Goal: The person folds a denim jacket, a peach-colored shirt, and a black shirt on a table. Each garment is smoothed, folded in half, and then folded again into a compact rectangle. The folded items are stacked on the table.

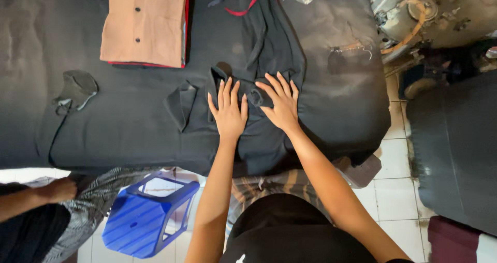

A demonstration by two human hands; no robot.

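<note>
work surface: a wide padded table [129, 133] covered in dark grey cloth fills most of the view, standing on a white tiled floor [398, 190]. a second dark padded surface [455, 149] sits to the right, well apart across the tiles.

on the table, centre: a black garment [269, 50] lies spread, reaching from the far edge to the near edge, with a collar or flap turned out at its left. both hands rest on its middle. left hand [229, 113] lies flat, palm down, fingers spread and extended, grasping nothing. right hand [282, 103] lies just beside it, likewise flat and unclenched, fingertips near a small fold or ring of fabric between the two hands.

far left of the garment: a folded tan buttoned shirt [145, 22] on top of a red-edged piece. a small dark cloth scrap [77, 87] lies near the table's left end.

below the table edge: a blue plastic stool [150, 216] tipped on its side. another person's arm [36, 195] enters at lower left.

top right: a grimy metal machine [429, 12] with a tan hose.
</note>
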